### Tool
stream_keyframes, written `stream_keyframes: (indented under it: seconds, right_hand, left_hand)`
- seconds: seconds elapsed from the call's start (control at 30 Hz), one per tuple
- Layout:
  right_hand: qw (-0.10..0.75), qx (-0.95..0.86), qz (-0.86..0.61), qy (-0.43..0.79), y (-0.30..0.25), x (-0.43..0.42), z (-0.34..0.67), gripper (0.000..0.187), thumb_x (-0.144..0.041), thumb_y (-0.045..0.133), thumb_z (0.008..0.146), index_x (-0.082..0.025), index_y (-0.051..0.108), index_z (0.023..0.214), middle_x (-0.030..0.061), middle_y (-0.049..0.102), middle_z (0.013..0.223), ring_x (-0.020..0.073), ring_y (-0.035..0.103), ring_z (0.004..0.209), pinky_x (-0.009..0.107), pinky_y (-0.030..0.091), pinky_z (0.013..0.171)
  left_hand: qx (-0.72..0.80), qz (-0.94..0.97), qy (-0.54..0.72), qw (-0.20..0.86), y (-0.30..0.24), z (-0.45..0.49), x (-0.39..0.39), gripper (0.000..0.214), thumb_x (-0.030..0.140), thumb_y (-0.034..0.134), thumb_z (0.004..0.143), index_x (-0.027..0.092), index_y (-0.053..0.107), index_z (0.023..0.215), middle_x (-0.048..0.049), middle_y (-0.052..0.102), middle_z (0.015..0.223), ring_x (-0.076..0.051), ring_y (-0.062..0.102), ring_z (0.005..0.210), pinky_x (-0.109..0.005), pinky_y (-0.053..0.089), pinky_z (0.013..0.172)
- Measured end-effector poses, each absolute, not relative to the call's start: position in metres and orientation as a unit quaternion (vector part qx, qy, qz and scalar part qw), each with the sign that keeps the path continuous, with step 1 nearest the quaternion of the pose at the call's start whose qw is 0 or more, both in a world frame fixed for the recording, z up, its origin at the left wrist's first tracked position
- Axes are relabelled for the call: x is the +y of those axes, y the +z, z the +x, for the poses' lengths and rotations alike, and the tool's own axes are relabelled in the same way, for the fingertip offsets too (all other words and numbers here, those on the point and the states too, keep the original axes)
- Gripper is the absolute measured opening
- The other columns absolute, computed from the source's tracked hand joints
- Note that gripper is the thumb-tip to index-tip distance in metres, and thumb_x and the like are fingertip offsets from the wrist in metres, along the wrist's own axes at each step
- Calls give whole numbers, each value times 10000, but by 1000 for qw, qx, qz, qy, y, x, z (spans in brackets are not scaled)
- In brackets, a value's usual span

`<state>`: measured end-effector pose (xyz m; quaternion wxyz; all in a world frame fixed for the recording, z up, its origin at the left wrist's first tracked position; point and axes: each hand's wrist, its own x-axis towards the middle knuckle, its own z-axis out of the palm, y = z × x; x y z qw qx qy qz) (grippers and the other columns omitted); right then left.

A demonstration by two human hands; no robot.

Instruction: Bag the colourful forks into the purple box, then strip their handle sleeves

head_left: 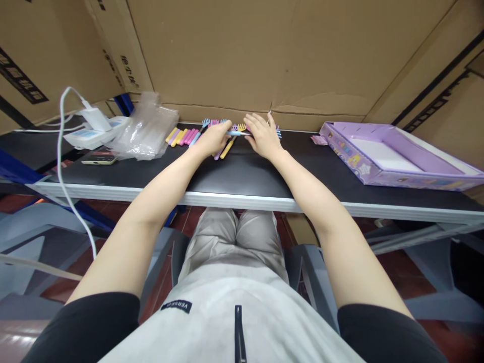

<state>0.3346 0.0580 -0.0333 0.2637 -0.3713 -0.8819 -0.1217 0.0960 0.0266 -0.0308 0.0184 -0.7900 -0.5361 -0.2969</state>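
A back scratcher (237, 133) with a light blue handle and a thin metal rod lies sideways between my hands, just above the tabletop. My left hand (215, 139) is closed around its handle end. My right hand (264, 136) has the rod between thumb and fingers, its fingers fairly straight. Blue claw tips (279, 133) show past my right hand. To the left is a row of back scratchers with yellow, purple, pink and blue handles (184, 137). A yellow handle (227, 149) lies below my hands, and more claw heads (241, 127) are partly hidden behind them.
A purple open box (378, 174) stands at the right, with a small pink packet (319, 140) beside it. At the left are clear plastic bags (141, 133), a phone (99, 158) and a white power strip (98, 132) with a hanging cable. Cardboard walls (287, 55) enclose the black table (242, 174).
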Motion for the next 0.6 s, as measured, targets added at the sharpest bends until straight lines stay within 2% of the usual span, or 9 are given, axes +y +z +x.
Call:
stream_keyframes:
  seconds: [0.1,0.17,0.4,0.6]
  right_hand:
    - [223,-896,-371,-105,-33,57,333,507,-274,414,1149,-149,739,1518,245,794,1486,404,674,1437,665,399,1299]
    - [204,-901,-367,-107,-33,57,332,477,-271,382,1169,-144,769,1418,252,819,1383,386,702,1320,582,444,1201]
    - [198,-913,-328,-137,-37,66,334,366,-350,444,1227,-173,762,1262,195,822,1219,324,713,1141,454,411,1091]
    - [198,-909,-340,-137,-32,69,335,380,-329,442,1219,-182,792,1194,170,844,1145,298,723,1052,483,392,1110]
  left_hand:
    - [-529,-805,-267,29,-27,97,19,229,179,616,1039,196,708,1248,-155,816,1172,-313,766,1166,-362,555,1010]
    - [-514,-816,-263,41,-27,97,17,262,208,602,1055,206,724,1287,-148,838,1180,-305,778,1164,-341,560,974]
    - [-504,-831,-227,68,-22,103,7,322,252,586,1070,211,806,1301,-166,871,1306,-347,809,1256,-362,585,1012]
    - [-511,-824,-233,73,-18,104,5,342,259,585,1056,236,833,1291,-138,892,1255,-344,820,1214,-364,580,987]
